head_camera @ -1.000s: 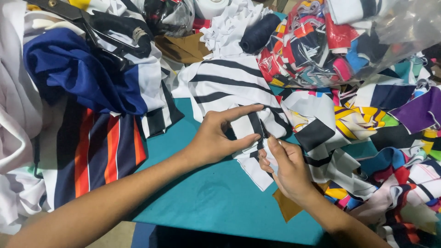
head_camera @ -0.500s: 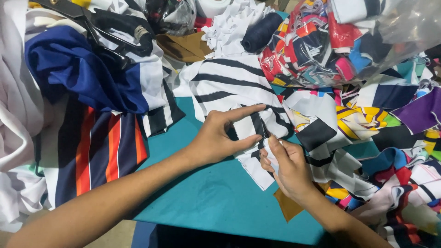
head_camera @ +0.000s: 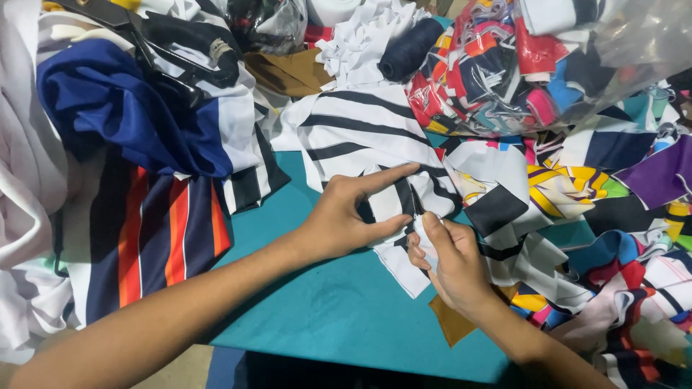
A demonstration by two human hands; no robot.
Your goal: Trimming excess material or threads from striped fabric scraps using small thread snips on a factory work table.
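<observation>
Pinching a striped cloth at frame centre, both hands grip it: left hand spread on top, right hand closed on its edge, over the teal table.

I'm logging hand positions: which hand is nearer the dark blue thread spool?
Left. The left hand lies below the dark blue thread spool; the right hand sits lower still, farther away.

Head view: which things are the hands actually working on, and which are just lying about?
In hand:
- black-and-white striped cloth, pinched by the left hand and right hand
- teal table beneath it

Lying about:
- blue cloth
- orange-striped navy cloth
- clear bag of scraps
- black scissors
- brown scrap
</observation>
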